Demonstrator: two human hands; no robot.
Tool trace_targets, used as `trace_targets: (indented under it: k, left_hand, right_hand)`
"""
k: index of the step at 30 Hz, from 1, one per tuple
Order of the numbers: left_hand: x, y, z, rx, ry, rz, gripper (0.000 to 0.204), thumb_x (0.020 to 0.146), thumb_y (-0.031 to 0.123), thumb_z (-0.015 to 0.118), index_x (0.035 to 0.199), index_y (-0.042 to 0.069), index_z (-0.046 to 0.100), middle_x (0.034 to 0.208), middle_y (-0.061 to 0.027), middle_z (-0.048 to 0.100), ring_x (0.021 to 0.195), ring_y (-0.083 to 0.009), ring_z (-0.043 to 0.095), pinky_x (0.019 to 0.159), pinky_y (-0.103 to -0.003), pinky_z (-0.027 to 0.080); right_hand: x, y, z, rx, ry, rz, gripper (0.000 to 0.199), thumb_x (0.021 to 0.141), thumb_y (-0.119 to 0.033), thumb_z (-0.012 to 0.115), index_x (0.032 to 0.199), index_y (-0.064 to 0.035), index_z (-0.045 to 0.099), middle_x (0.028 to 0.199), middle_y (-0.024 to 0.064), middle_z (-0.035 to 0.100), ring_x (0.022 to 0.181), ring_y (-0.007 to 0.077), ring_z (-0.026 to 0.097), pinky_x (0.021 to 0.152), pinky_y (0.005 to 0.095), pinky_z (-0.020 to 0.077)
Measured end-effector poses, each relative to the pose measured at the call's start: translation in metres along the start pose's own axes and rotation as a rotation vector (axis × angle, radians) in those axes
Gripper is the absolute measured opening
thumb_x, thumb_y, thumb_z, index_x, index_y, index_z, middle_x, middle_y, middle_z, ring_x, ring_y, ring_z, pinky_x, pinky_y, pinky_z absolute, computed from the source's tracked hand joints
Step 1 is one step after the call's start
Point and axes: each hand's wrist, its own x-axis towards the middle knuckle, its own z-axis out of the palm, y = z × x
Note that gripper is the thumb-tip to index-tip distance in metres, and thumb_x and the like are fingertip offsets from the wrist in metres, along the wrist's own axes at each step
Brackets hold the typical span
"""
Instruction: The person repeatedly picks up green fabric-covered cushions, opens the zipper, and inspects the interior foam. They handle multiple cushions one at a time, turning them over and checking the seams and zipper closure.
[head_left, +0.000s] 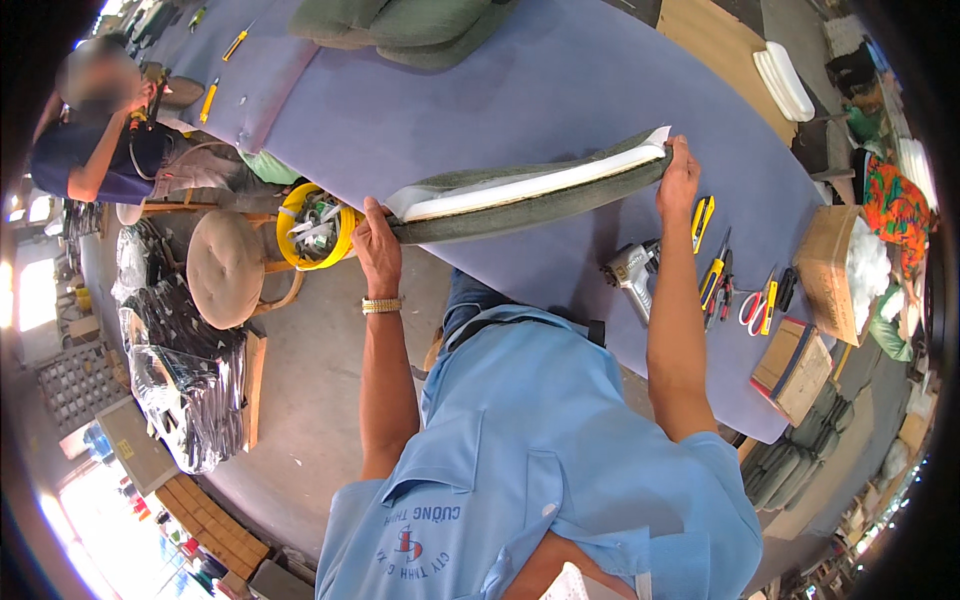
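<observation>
Stretched between my two hands, over the near edge of the table, is a long curved dark-green fabric cover [545, 212] with a white foam strip [530, 188] lying along it. My left hand [377, 248] pinches its left end, thumb up. At the other end, my right hand [680, 178] grips the corner, where a bit of thin white lining sticks out. A silver staple gun [630, 270] lies on the table below my right hand. Close to my right forearm are a yellow utility knife [704, 222] and a yellow-handled screwdriver [714, 278].
The table [480, 110] has a grey-blue covering. Green cushions [410, 28] sit at its far side; red-handled scissors [752, 315] and a cardboard box [832, 270] are at right. Left stand a yellow bucket [318, 225] and a round stool [228, 268]. Another person [100, 140] works at far left.
</observation>
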Motion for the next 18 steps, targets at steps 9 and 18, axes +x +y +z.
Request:
trace_targets:
  k: [9, 18]
  left_hand:
    - [0.002, -0.006, 0.002, -0.019, 0.023, 0.062, 0.066, 0.109, 0.048, 0.047, 0.076, -0.006, 0.063, 0.061, 0.0003, 0.047, 0.062, -0.01, 0.04, 0.057, -0.032, 0.035]
    - [-0.012, 0.01, -0.012, 0.011, -0.068, 0.049, 0.052, 0.11, 0.035, 0.053, 0.075, -0.002, 0.064, 0.062, 0.0045, 0.036, 0.059, -0.008, 0.03, 0.053, -0.032, 0.025]
  right_hand:
    - [-0.002, -0.001, 0.0, 0.06, -0.005, -0.008, 0.043, 0.103, -0.041, 0.057, 0.095, -0.0009, 0.071, 0.09, 0.0037, 0.064, 0.087, 0.0147, 0.055, 0.082, 0.0311, 0.0439]
    - [0.003, 0.025, -0.015, 0.112, -0.053, -0.014, 0.045, 0.106, -0.04, 0.054, 0.095, 0.0001, 0.072, 0.084, 0.001, 0.063, 0.081, 0.0127, 0.055, 0.076, 0.0305, 0.0437]
